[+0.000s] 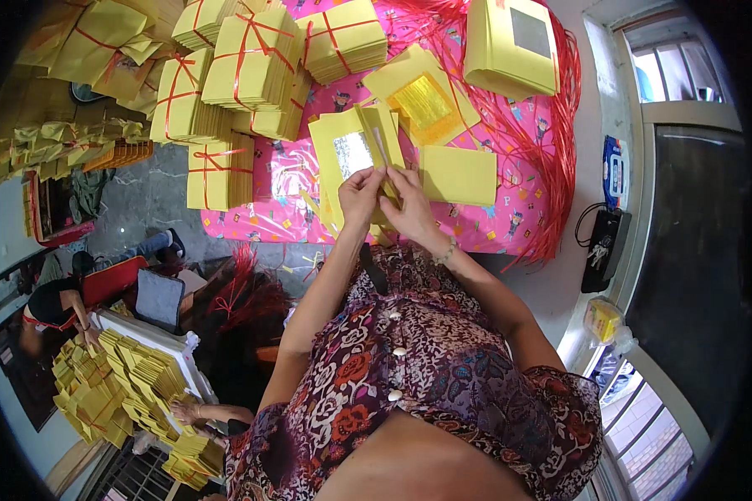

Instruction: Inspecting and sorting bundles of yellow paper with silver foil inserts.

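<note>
Both my hands meet over a stack of yellow paper sheets (327,142) with a silver foil patch on top, lying on a pink table cover. My left hand (359,196) is closed in a pinch at the near end of a folded yellow sheet (385,138). Against its fingertips, my right hand (411,207) pinches the same end; the fingers partly hide the paper there. Just to the right lies a plain yellow paper stack (459,175). Beyond it is a yellow sheet with a gold foil patch (426,100).
Tied yellow paper bundles (255,63) are piled at the far left of the pink table cover (280,188). Red plastic strings (556,167) hang along its right side. A thick paper stack (493,50) stands far right. People handle yellow paper (142,371) at another table, lower left.
</note>
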`<state>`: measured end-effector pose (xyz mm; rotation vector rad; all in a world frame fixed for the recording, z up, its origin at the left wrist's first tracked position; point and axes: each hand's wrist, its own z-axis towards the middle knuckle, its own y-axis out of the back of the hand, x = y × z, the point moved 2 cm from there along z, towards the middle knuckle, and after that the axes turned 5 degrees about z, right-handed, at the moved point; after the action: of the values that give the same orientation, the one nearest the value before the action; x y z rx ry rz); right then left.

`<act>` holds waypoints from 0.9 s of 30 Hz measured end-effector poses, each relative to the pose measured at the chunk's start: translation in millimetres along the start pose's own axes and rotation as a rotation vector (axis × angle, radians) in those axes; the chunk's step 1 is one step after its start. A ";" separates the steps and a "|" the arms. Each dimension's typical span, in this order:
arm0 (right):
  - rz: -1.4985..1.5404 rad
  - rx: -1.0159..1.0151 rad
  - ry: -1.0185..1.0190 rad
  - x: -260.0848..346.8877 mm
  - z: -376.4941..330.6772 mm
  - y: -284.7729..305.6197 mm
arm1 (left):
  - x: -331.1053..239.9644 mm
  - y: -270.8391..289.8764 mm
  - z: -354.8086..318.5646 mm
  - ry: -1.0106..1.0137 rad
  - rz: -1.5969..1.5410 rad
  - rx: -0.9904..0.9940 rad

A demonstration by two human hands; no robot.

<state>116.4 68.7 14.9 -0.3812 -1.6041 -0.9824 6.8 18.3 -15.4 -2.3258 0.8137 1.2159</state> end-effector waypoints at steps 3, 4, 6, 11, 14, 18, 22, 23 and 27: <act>0.123 0.026 -0.093 -10.5 3.8 2.7 | 1.5 0.3 0.5 -0.015 0.035 -0.003; 0.174 0.045 -0.127 -14.4 5.2 3.7 | 1.9 0.2 0.3 -0.014 0.035 -0.003; 0.226 0.065 -0.162 -17.9 7.3 5.6 | 1.9 -0.2 0.0 -0.026 0.017 0.012; 0.262 0.084 -0.162 -22.9 9.1 5.2 | 2.3 0.0 0.6 -0.026 0.028 0.014; 0.176 0.057 -0.121 -24.2 9.2 6.6 | 3.0 -0.1 1.3 -0.026 0.041 0.007; 0.161 0.071 -0.148 -19.9 9.8 9.4 | 5.1 0.9 1.7 -0.036 0.053 -0.009; 0.140 0.075 -0.139 -19.3 10.2 10.4 | 7.2 0.9 3.5 -0.027 0.035 -0.001; 0.144 0.068 -0.127 -19.5 10.2 10.5 | 7.2 1.0 3.4 -0.030 0.046 -0.005; 0.108 0.075 -0.125 -20.0 9.9 10.8 | 5.9 0.5 2.2 -0.030 0.057 -0.015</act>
<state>123.3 87.9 0.8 -0.4806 -1.7095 -0.8282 7.8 17.4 -21.6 -2.3055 0.8687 1.2817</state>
